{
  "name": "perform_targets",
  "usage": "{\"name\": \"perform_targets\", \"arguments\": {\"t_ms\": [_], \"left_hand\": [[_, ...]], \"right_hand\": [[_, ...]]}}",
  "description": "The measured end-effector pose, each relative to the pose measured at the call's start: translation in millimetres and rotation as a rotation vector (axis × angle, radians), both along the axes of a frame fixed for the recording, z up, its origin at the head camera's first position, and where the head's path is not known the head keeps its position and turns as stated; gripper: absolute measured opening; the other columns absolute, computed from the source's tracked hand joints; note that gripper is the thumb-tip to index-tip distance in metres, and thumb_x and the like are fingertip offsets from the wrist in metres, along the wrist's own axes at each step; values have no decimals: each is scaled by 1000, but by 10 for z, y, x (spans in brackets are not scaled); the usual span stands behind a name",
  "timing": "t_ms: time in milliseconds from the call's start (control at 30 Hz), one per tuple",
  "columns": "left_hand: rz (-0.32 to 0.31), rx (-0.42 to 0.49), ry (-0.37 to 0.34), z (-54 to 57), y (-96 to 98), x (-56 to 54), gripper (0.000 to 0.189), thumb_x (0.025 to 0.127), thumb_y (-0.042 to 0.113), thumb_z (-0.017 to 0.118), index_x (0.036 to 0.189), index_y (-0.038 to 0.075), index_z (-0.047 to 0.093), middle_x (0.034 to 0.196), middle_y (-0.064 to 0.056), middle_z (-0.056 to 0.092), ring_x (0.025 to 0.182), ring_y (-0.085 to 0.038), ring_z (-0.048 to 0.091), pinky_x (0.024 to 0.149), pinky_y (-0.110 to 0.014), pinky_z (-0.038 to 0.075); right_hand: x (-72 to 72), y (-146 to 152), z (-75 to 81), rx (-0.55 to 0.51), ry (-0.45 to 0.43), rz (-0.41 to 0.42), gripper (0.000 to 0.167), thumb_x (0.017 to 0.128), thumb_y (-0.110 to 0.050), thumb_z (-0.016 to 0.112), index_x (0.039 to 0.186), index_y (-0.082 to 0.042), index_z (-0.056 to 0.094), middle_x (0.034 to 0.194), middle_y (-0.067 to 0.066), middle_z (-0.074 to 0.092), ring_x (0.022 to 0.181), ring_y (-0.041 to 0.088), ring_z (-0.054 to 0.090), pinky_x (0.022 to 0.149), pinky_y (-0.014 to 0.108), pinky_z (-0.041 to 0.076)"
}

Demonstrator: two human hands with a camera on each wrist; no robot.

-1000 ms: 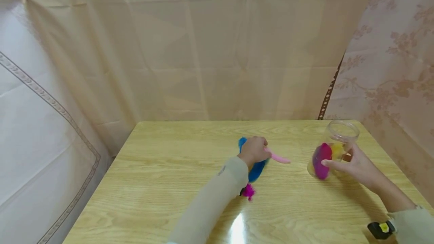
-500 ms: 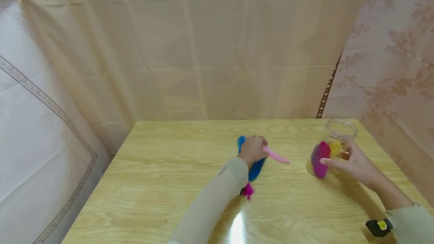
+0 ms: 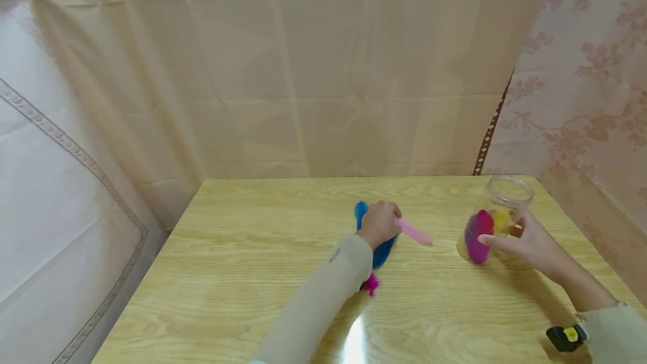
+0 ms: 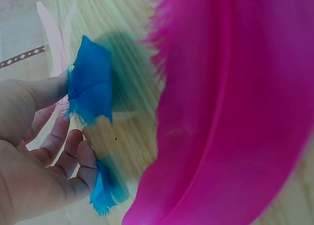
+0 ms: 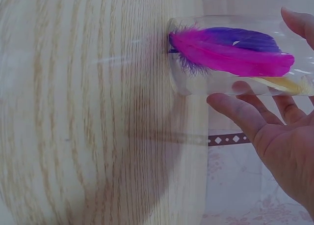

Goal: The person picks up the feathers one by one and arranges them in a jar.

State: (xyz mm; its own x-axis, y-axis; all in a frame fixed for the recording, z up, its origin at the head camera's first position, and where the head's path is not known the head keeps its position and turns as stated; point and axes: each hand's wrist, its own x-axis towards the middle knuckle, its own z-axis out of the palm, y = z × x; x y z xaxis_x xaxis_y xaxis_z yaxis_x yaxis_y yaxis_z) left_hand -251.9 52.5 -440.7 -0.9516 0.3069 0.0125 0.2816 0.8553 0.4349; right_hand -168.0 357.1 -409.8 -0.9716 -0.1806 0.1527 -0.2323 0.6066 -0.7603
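Note:
My left hand [image 3: 380,223] is low over the table's middle, its thumb and fingers pinching a pale pink feather [image 3: 415,233]. Blue feathers [image 3: 384,253] show beneath and around that hand; in the left wrist view, a blue feather [image 4: 93,82] is at the thumb tip, and I cannot tell whether it is pinched too. A magenta feather [image 4: 221,107] fills the right of that view, close to the wrist. At the table's right, my right hand [image 3: 538,246] grips an upright clear jar [image 3: 510,190]. Inside it are magenta [image 5: 235,58], purple [image 5: 252,37] and yellow [image 5: 284,83] feathers.
The wooden table [image 3: 242,251] ends in a straight edge at the back. A beige curtain [image 3: 323,83] hangs behind it, with a flowered cloth [image 3: 596,100] on the right and a white cloth [image 3: 60,195] on the left.
The far end of the pink feather has shifted slightly as the left hand stays nearly in place. The right hand and the jar have not visibly moved on the table.

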Motion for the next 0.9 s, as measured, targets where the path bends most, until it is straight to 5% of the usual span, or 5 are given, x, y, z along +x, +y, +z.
{"name": "perform_targets", "arguments": {"t_ms": [200,433,633,900], "left_hand": [[-18,46,-24,15,26,12,19,93,20,74,112,19,74,109,2,65,99,-17,58,86,-32,52],[13,41,-27,27,6,12,21,90,20,77,111,19,74,107,2,65,97,-18,58,84,-34,52],[18,44,-20,14,40,5,21,89,21,80,109,19,75,104,2,65,95,-17,58,83,-33,52],[10,26,-6,-18,32,22,24,89,25,81,110,16,75,107,2,70,95,-17,64,83,-32,54]], "right_hand": [[26,41,25,-19,-20,-8,88,93,-20,75,161,-17,19,163,18,21,134,46,30,81,6,36],[16,0,33,-19,-4,-3,83,93,-21,76,156,-8,25,159,20,28,122,16,39,83,8,38],[17,25,21,-14,19,3,87,92,-20,77,160,-13,23,155,20,32,117,10,42,83,9,39],[7,45,-19,-31,-9,-7,86,92,-19,77,159,-11,24,156,17,32,129,30,40,85,8,38]]}}
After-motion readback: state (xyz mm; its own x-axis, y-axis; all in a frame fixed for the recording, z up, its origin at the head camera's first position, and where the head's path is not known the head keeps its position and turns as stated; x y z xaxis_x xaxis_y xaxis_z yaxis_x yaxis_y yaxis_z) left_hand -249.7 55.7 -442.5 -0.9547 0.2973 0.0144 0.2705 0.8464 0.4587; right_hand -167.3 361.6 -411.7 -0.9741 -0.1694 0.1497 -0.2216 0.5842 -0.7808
